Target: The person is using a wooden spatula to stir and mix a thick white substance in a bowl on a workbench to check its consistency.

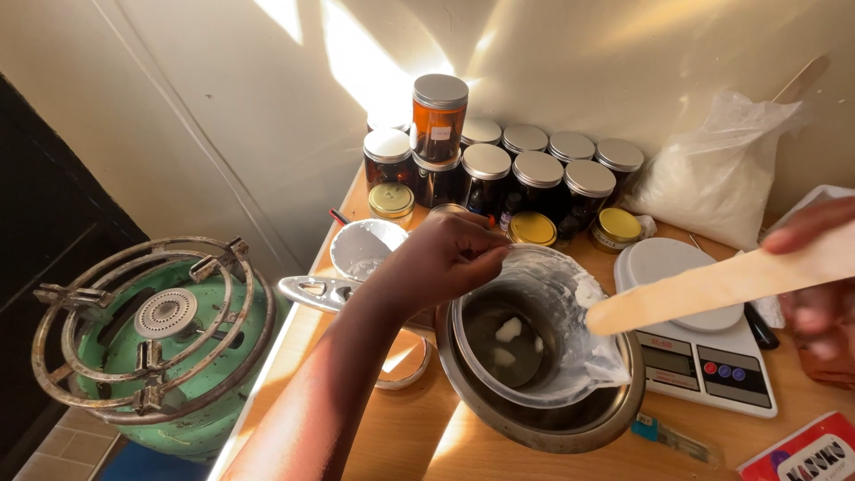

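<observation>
Two hands work: left hand (450, 254) grips a clear jug (534, 334) rim; right hand (815, 267) clasps a wooden spatula (712, 287).

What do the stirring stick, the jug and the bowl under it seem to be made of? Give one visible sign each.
Stirring stick: pale bare wood, flat and matt, held by the right hand.
Jug: translucent plastic, probably; cloudy walls smeared white, gripped by the left hand.
Bowl: metal, likely steel; grey, shiny rim.

One head-worn view looks steeply down and forward from close above the counter (419, 436), facing the far wall, with a green gas burner (160, 338) at left.
</observation>
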